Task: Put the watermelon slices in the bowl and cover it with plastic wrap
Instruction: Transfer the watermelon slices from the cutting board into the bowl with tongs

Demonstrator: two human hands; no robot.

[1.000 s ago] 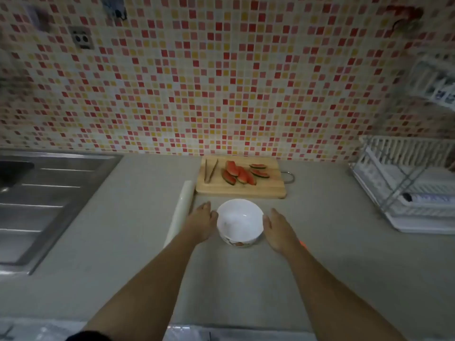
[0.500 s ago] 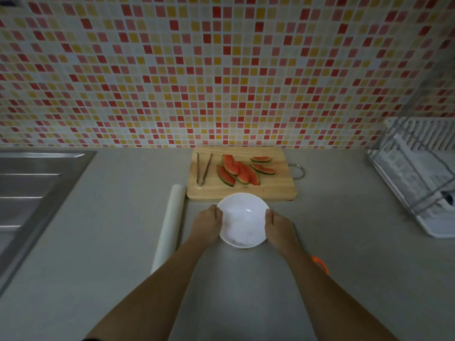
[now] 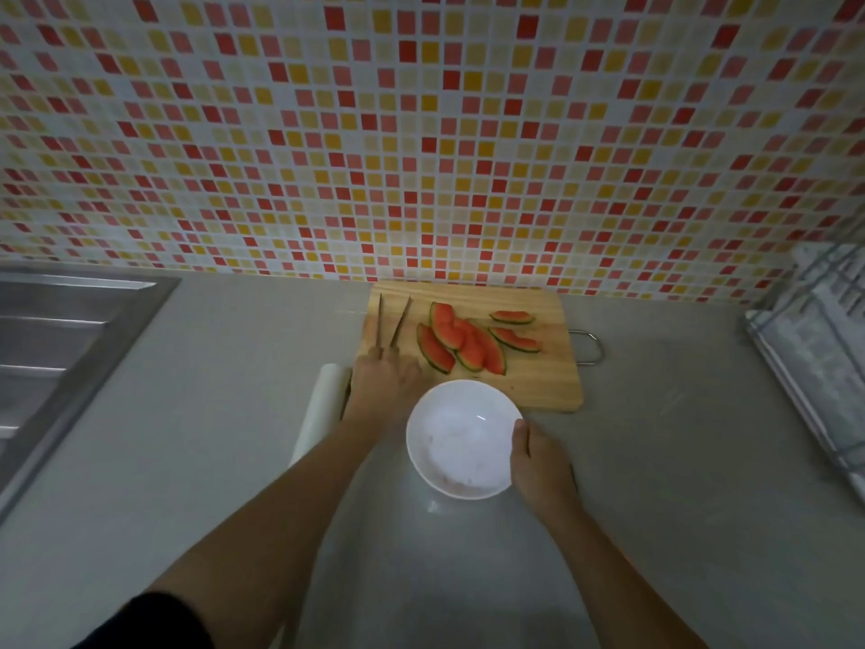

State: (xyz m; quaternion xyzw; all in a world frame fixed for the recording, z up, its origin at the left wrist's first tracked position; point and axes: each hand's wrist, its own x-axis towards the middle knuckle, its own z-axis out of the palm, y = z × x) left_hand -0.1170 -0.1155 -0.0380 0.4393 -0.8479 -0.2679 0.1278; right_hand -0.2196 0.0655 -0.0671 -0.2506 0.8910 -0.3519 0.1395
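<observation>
The right hand (image 3: 538, 461) grips the round, glossy white bowl (image 3: 449, 442); the left hand (image 3: 386, 384) touches slim tongs (image 3: 379, 320) on the wooden board (image 3: 538, 381), grip unclear.

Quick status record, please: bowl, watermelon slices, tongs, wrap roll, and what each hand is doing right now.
bowl: white, empty, at the near edge of the cutting board
watermelon slices: all on the cutting board, none in the bowl
tongs: lying on the cutting board's left part
plastic wrap roll: on the counter, left of the bowl
left hand: at the near end of the tongs; grip unclear
right hand: holds the bowl's right rim
</observation>
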